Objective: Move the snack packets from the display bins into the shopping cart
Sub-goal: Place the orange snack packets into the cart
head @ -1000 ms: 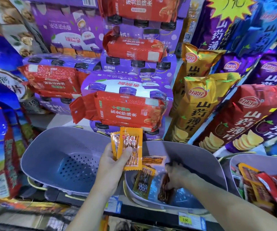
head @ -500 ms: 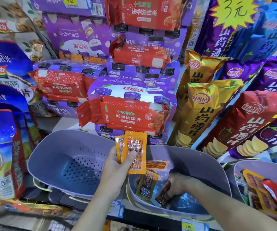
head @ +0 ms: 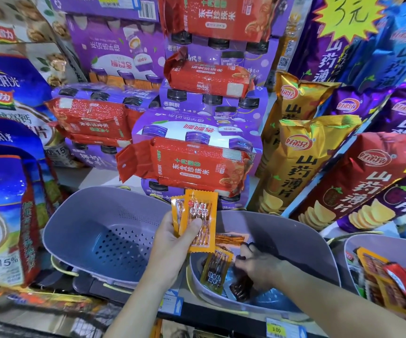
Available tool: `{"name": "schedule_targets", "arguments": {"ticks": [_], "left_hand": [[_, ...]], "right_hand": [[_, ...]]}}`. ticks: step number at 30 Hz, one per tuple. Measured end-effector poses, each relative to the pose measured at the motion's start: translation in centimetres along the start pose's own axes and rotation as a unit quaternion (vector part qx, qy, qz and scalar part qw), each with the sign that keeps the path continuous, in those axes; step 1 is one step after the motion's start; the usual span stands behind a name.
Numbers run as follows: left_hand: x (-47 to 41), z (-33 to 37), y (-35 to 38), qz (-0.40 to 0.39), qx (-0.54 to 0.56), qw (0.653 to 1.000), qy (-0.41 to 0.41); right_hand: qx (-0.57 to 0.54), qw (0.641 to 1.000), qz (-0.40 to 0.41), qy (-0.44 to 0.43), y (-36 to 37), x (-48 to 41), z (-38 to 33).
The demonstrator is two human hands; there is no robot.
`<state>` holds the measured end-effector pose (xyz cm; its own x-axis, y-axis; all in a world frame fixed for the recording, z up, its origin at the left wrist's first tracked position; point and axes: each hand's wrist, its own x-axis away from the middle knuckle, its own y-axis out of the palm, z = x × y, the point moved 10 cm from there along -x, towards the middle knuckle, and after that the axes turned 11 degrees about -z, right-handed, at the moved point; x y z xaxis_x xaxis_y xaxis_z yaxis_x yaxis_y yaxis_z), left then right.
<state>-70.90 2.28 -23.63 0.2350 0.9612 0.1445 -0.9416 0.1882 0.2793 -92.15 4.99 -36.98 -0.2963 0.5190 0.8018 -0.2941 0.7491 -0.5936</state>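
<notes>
1. In the middle bin (head: 294, 242), a smooth grey plastic tub with a perforated floor, lie a few glossy flat snack packets (head: 218, 269): one orange-edged with dark strips inside, one pale at 12 o'clock from it (head: 230, 239), one dark at 5 o'clock (head: 241, 287).
2. The right hand (head: 260, 267) reaches into this bin, fingers closed on the dark packet.
3. At 11 o'clock from the bin, the left hand (head: 175, 242) holds two orange packets (head: 198, 223) upright, thumb clamped across the front one.
4. The left bin (head: 75, 215) has only its holed floor showing; the right bin (head: 358, 242) holds red and orange packets.
5. Behind stand crinkled chip bags (head: 302, 167) and red rice packs (head: 192, 164).
6. Against a second ago, the right hand sits slightly lower in the bin; the left hand's packets are unchanged.
</notes>
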Motion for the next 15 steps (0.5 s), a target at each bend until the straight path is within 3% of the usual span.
{"name": "schedule_targets", "arguments": {"ticks": [13, 15], "left_hand": [[-0.1, -0.1, -0.1, -0.007, -0.014, 1.0, 0.013], [-0.1, -0.1, -0.1, -0.005, -0.019, 1.0, 0.013]], "right_hand": [[-0.059, 0.997, -0.04, 0.035, 0.0, 0.5, 0.5], [-0.139, 0.989, -0.051, 0.03, -0.8, 1.9, 1.3]]}}
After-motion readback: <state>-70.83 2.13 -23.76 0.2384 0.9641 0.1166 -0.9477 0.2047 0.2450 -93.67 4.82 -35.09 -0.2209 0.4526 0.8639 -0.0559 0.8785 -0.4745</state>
